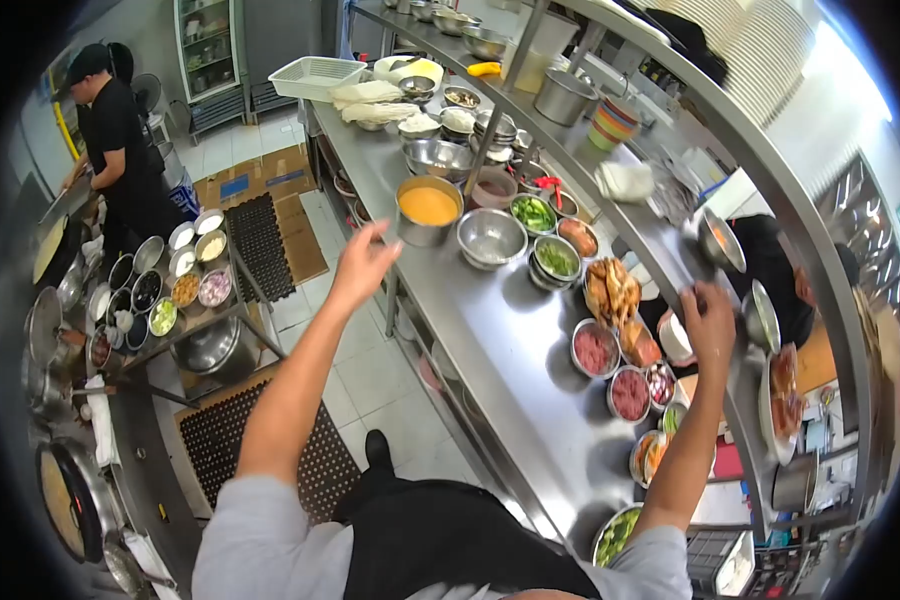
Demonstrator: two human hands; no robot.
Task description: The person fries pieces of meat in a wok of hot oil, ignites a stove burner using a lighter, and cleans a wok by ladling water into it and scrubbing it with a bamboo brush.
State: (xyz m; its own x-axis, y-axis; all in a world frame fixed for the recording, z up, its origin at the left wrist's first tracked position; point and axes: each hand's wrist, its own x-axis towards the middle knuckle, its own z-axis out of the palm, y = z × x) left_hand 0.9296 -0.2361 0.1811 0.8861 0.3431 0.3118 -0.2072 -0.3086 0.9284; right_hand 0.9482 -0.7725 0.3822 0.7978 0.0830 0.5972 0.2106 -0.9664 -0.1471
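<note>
Head view: we find the left hand [363, 268] open and unladen, the pot of orange liquid [425, 236] just beside it, filled but not lifted. The right hand [708, 325] curls beside the shelf [660, 250]; its grip we cannot tell. Pink meat [596, 350] leftward of it appears already portioned.

Right of the left fingers [370, 235], a pot [427, 234] stands on the counter [450, 310], with a bowl [492, 262] farther right. Beyond the right fingers [706, 298] a second bowl [716, 240] sits on the shelf [660, 237]; left of them, down on the counter, lies the chicken [610, 287].
</note>
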